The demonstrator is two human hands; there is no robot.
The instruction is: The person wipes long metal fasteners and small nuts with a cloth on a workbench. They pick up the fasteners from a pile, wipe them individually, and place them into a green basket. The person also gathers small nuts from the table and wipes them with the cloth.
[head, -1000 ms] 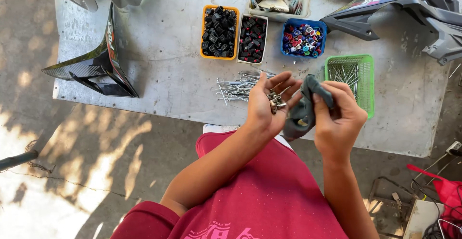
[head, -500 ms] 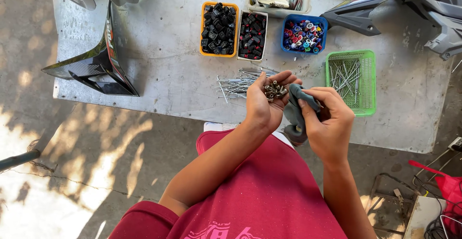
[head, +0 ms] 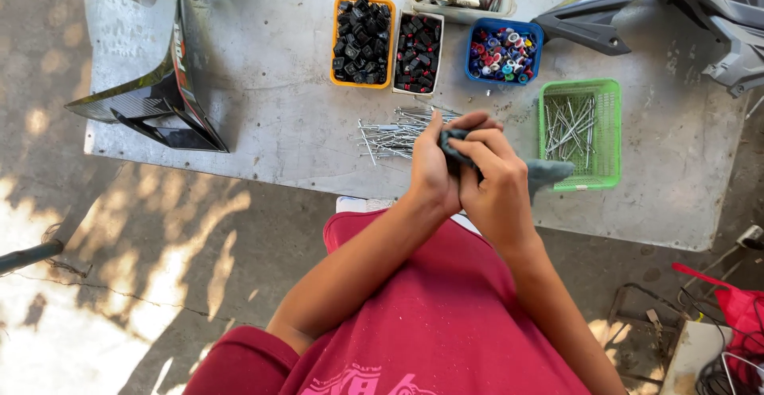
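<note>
My two hands meet above the near edge of the grey metal table (head: 270, 108). My left hand (head: 428, 171) is cupped and closed around one end of a dark grey cloth (head: 551, 174). My right hand (head: 500, 192) grips that cloth and presses it into the left palm. The cloth's loose tail hangs out to the right. The small metal parts in the left palm are hidden under the cloth and fingers. A loose pile of thin metal rods (head: 388, 134) lies on the table just left of my hands.
Behind my hands stand an orange tray (head: 335, 45) of black parts, a white tray (head: 398, 53) of black and red parts, a blue tub (head: 471, 54) of coloured bits and a green basket (head: 611, 132) of rods. A black fairing panel (head: 171, 105) leans at the left and grey fairings (head: 684, 1) lie at the right.
My left palm lay open with small metal parts showing. My right hand brought the cloth over it, and both hands closed together around it.
</note>
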